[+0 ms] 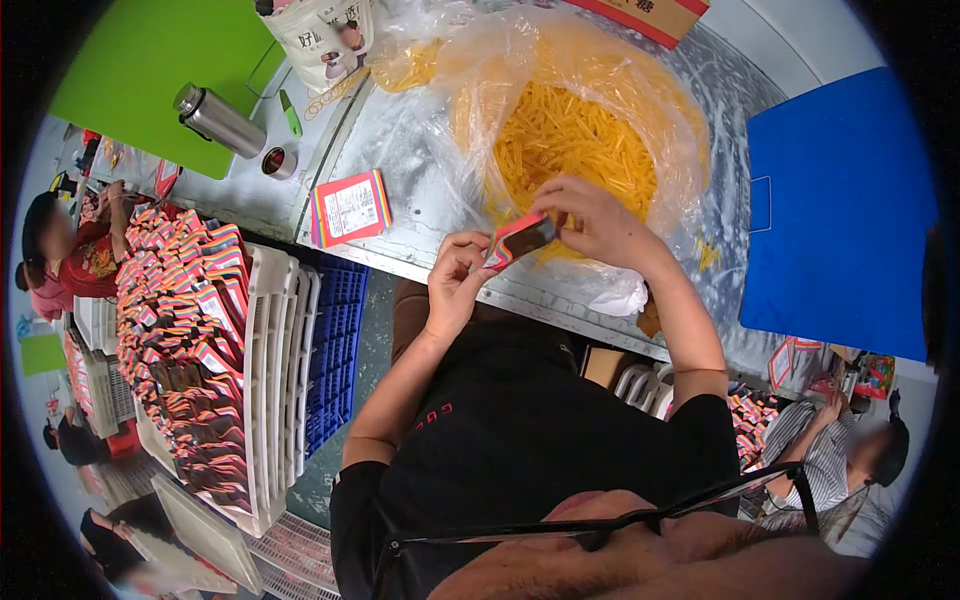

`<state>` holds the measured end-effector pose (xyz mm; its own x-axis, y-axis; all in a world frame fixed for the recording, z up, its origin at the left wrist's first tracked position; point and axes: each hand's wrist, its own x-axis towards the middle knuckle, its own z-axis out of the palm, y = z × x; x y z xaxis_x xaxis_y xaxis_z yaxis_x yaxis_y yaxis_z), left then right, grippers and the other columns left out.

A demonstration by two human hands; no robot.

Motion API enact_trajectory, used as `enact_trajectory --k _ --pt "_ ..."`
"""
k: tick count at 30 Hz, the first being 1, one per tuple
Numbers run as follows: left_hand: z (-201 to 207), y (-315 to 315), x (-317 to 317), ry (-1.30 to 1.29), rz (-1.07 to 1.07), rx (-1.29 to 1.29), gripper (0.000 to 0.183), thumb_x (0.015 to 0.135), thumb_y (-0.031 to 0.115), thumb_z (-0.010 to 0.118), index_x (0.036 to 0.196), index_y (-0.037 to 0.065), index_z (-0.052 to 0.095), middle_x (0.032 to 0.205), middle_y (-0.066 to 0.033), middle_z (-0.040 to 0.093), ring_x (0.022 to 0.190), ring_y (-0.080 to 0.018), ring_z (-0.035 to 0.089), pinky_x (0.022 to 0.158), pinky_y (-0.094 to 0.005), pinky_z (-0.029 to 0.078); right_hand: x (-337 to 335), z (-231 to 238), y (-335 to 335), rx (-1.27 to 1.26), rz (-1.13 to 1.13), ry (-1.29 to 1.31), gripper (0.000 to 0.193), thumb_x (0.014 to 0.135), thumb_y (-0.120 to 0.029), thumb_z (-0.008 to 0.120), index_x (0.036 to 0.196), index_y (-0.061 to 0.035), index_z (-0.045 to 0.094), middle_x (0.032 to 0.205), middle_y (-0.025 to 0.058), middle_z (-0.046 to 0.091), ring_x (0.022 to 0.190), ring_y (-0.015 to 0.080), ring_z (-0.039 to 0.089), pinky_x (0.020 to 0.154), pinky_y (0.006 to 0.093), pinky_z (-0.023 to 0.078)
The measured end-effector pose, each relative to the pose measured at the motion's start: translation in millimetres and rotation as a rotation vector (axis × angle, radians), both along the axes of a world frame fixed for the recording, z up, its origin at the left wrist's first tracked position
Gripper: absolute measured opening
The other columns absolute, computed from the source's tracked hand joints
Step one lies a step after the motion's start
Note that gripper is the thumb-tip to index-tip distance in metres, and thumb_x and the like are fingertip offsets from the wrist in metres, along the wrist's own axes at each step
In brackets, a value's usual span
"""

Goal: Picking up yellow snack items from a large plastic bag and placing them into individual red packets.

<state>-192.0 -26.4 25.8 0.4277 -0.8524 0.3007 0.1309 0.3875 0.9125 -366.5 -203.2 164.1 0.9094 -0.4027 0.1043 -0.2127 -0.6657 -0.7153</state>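
Observation:
A small colourful packet (524,238) with a dark window and red, wavy striped edges is held in front of me, above the near edge of the metal table. My left hand (459,285) pinches its left end between thumb and fingers. Bent around its right end are the fingers of my right hand (603,228). Whether those fingers also hold a small piece is hidden. Just beyond my hands, a large clear plastic bag (690,125) lies open, full of thin yellow sticks (575,135). Left of the bag rests a stack of flat striped packets (350,208).
Stacked white crates (262,400) of filled packets (185,330) stand at the left, beside blue crates (335,350). A steel flask (222,120), a cup (279,162) and a green-handled cutter (290,113) are at the back left. A blue panel (845,215) rises at the right. Other people work on both sides.

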Motion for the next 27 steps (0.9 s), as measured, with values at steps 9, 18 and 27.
enact_trajectory --k 9,18,27 --pt "11.7 5.5 4.0 -0.499 0.184 0.110 0.033 0.075 -0.014 0.068 0.106 -0.002 0.068 0.108 -0.0145 0.067 0.102 -0.0291 0.066 0.094 -0.0344 0.051 3.8 -38.5 23.1 0.259 -0.153 -0.230 0.018 0.086 0.005 0.067 0.102 -0.0028 0.067 0.102 0.0083 0.069 0.090 0.0170 0.072 0.080 0.0304 0.059" --pt "16.3 31.7 21.2 -0.606 0.334 0.167 0.040 0.078 -0.003 0.075 0.116 0.003 0.068 0.113 -0.0170 0.069 0.098 -0.0337 0.069 0.091 -0.0401 0.055 23.1 -51.3 35.4 0.504 -0.181 -0.231 0.020 0.089 0.008 0.064 0.106 -0.0014 0.068 0.103 0.0072 0.071 0.096 0.0167 0.071 0.087 0.0303 0.058" --pt "69.5 115.7 61.7 -0.515 0.555 0.118 0.022 0.101 0.009 0.062 0.118 -0.001 0.071 0.109 -0.0161 0.075 0.099 -0.0271 0.074 0.087 -0.0379 0.058 87.8 -50.1 80.4 0.623 0.123 -0.321 0.022 0.097 0.008 0.062 0.118 0.0007 0.063 0.109 0.0068 0.066 0.093 0.0153 0.066 0.085 0.0297 0.055"
